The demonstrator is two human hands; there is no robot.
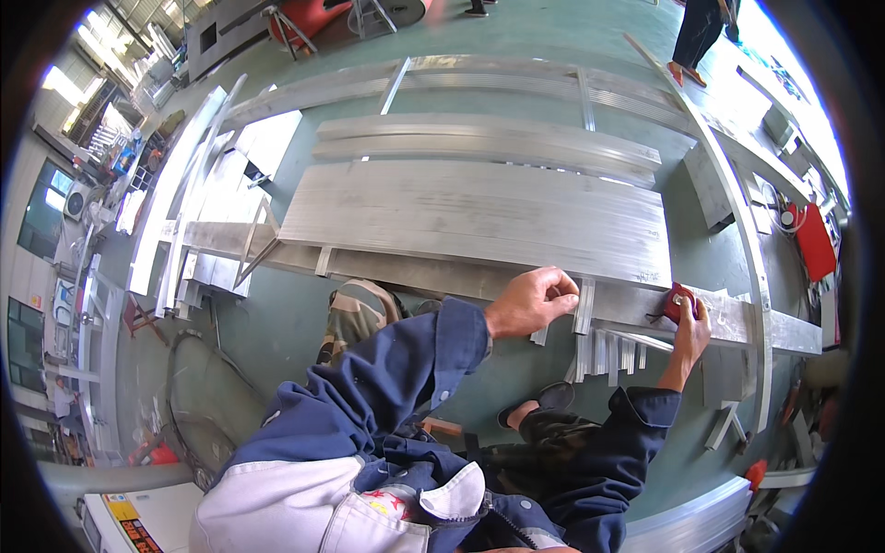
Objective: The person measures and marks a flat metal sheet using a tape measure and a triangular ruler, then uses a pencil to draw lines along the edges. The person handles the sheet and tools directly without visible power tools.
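Observation:
A stack of long silver aluminium profiles (479,207) lies across the frame before me, its near edge just beyond my hands. My right hand (691,336) grips a red tape measure (678,300) close to the stack's near right corner. No drawn-out blade can be made out. My left hand (535,302) hovers at the near edge, left of the tape measure, with its fingers curled in and thumb and forefinger close together. Whatever sits between those fingertips, if anything, is too small to tell.
Aluminium beams (728,318) form the supporting frame, and a long bar (737,212) crosses its right end. Short profiles (608,355) hang below the near beam. More profiles (180,203) stand at left. A person (698,41) stands at the far right. A hose (172,387) lies on the floor.

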